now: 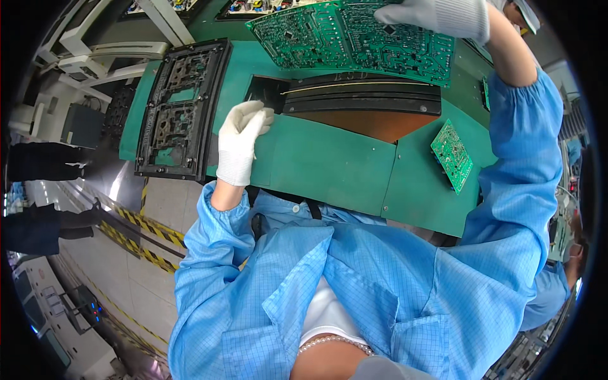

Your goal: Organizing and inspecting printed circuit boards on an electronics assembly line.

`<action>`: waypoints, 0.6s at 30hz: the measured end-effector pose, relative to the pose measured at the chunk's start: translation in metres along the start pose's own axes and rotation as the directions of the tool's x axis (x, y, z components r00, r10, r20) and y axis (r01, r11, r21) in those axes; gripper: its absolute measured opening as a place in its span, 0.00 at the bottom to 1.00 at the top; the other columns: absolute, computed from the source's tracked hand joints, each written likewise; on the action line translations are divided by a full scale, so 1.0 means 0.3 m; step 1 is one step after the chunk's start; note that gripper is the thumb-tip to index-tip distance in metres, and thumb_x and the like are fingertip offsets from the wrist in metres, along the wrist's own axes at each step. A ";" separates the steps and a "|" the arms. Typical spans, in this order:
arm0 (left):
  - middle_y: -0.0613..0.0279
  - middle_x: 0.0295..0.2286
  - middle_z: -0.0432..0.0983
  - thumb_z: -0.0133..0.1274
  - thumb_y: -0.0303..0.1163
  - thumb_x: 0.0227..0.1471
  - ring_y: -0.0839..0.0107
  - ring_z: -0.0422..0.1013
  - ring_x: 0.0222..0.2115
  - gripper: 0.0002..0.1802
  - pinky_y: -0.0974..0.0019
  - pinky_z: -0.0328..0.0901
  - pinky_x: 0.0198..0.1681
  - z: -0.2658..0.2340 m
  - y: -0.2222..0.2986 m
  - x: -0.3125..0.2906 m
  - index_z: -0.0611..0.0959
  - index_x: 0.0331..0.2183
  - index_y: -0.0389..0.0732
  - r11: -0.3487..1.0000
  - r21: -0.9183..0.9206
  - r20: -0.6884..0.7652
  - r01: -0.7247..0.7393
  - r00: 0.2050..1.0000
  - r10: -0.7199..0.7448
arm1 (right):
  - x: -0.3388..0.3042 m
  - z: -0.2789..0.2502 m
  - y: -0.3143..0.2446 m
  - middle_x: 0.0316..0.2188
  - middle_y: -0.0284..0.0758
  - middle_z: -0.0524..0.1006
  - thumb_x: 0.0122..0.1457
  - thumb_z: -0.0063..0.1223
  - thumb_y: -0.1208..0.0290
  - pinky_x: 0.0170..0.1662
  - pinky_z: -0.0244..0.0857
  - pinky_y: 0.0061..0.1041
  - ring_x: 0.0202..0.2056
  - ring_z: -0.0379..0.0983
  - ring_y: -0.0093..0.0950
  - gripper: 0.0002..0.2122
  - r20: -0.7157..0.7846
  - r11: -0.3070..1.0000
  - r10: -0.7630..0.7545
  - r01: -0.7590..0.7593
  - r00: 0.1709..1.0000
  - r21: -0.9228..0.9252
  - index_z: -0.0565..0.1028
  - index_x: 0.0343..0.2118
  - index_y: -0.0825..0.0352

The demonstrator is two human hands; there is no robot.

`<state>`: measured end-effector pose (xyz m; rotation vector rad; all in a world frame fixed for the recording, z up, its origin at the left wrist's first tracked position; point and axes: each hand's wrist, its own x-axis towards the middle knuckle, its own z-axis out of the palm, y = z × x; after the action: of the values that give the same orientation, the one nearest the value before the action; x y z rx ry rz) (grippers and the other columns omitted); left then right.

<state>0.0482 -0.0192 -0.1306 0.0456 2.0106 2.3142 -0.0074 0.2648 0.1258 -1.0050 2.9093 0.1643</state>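
While right hand point(432, 16) holds green circuit board point(354, 47); left hand point(240, 136) (partly open) seems empty; near black frame point(183, 105)

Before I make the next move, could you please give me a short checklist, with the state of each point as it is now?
1. Both hands gloved: ok, left hand and right hand wear white gloves.
2. Large board gripped: ok, by the right hand at its upper part.
3. Left hand also on the large board: not ok, it is apart from it.
4. Small board clear of both hands: ok, it lies on the right of the bench.
5. Black frame on the bench: ok, at the left.
6. Far face of the large board undamaged: cannot tell, hidden.
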 end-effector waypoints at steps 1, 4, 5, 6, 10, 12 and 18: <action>0.46 0.42 0.78 0.54 0.33 0.59 0.63 0.76 0.42 0.22 0.65 0.69 0.48 -0.003 -0.014 -0.003 0.73 0.49 0.27 0.998 0.049 0.018 -0.028 0.999 0.027 | 0.012 0.001 0.001 0.37 0.48 0.79 0.57 0.55 0.66 0.44 0.70 0.35 0.39 0.77 0.44 0.17 0.052 1.000 0.013 -0.012 0.999 -0.012 0.76 0.45 0.73; 0.48 0.41 0.78 0.53 0.32 0.59 0.65 0.76 0.42 0.20 0.66 0.69 0.48 -0.015 -0.041 -0.007 0.74 0.48 0.28 0.996 0.071 0.033 -0.054 0.998 0.052 | 0.062 0.012 -0.005 0.36 0.48 0.80 0.56 0.56 0.67 0.44 0.70 0.35 0.39 0.77 0.44 0.17 0.098 0.998 -0.060 0.058 0.993 0.019 0.76 0.45 0.73; 0.50 0.40 0.79 0.55 0.30 0.58 0.68 0.76 0.41 0.18 0.68 0.70 0.47 -0.019 -0.046 -0.007 0.76 0.47 0.29 0.997 0.031 0.043 -0.073 0.997 0.072 | 0.077 0.017 -0.009 0.36 0.48 0.80 0.56 0.56 0.68 0.44 0.70 0.35 0.38 0.77 0.43 0.17 0.110 0.997 -0.078 0.075 0.991 0.036 0.76 0.45 0.73; 0.50 0.40 0.79 0.55 0.30 0.58 0.68 0.76 0.41 0.18 0.68 0.70 0.47 -0.021 -0.051 -0.008 0.76 0.47 0.29 0.998 0.043 0.026 -0.055 0.998 0.054 | 0.088 0.015 -0.011 0.36 0.48 0.80 0.56 0.56 0.68 0.44 0.69 0.35 0.38 0.77 0.43 0.17 0.138 0.996 -0.086 0.080 0.987 0.045 0.76 0.46 0.73; 0.53 0.40 0.79 0.54 0.28 0.58 0.69 0.75 0.40 0.16 0.69 0.70 0.47 -0.024 -0.065 -0.006 0.77 0.46 0.30 0.996 0.040 0.021 -0.080 0.997 0.080 | 0.123 0.023 0.008 0.36 0.49 0.80 0.56 0.56 0.68 0.44 0.69 0.35 0.39 0.77 0.42 0.18 0.269 0.999 -0.037 0.029 0.962 0.036 0.76 0.47 0.73; 0.54 0.39 0.79 0.54 0.27 0.58 0.70 0.75 0.40 0.15 0.68 0.69 0.47 -0.023 -0.067 -0.006 0.77 0.46 0.31 0.996 0.042 0.016 -0.082 0.997 0.082 | 0.126 0.036 0.024 0.36 0.49 0.80 0.56 0.56 0.68 0.45 0.69 0.35 0.39 0.77 0.43 0.18 0.288 0.999 -0.029 0.021 0.957 0.033 0.76 0.46 0.73; 0.53 0.39 0.78 0.53 0.27 0.58 0.68 0.76 0.40 0.15 0.68 0.70 0.47 -0.017 -0.034 -0.038 0.77 0.46 0.29 0.996 0.010 -0.020 -0.087 0.996 0.088 | 0.016 0.107 -0.056 0.29 0.45 0.79 0.55 0.54 0.69 0.38 0.70 0.37 0.34 0.77 0.44 0.11 -0.323 0.874 -0.478 0.480 0.817 -0.079 0.77 0.38 0.70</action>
<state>0.0595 -0.0236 -0.1413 0.1133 2.0688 2.3670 -0.0001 0.2526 0.0922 -1.8911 2.7948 -0.0490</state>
